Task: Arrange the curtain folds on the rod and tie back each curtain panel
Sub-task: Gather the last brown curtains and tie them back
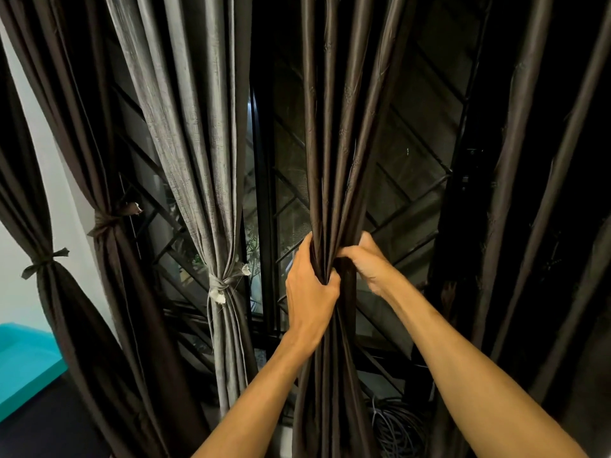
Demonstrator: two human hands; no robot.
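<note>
Item: dark brown curtain panel (pixel 330 143), centre of view, gathered into one bunch. Left hand (pixel 310 287) is wrapped round the bunch from 9 o'clock; right hand (pixel 368 264) pinches its folds from 3 o'clock. Grey curtain panel (pixel 201 160), 9 o'clock, knotted with tie (pixel 222 285). Cable coil (pixel 401 428), 5 o'clock.

left forearm (pixel 264 385) and right forearm (pixel 463 368) are bare and lean, tendons showing; left grip (pixel 310 292) and right grip (pixel 370 266) are bare hands.
</note>
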